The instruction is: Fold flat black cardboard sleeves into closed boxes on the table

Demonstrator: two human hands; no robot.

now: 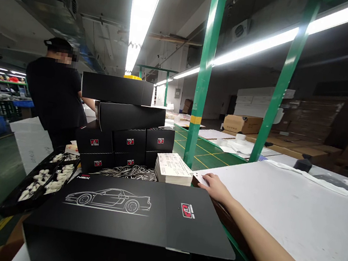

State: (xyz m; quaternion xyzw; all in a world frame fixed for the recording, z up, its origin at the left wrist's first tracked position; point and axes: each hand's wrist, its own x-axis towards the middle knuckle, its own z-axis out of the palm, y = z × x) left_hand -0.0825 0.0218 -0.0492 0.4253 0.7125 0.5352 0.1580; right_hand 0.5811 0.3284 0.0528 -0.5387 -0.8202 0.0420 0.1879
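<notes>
- White bench [277, 224] bearing staggered black boxes [122, 127], which a knock could topple
- Car-printed black box [122, 212] just beside the right hand [214, 188]
- Its fingers [204, 178] lie open, empty, near printed leaflets [173, 168]
- Left hand out of view

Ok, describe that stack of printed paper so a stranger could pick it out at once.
Find the tall green steel post rising beside the white-topped workbench. Just left of its foot is a pile of black boxes with red logos. At that pile's front right corner sits a thick stack of printed white sheets, the one pale block there, just beyond the fingertips of the right hand.
</notes>
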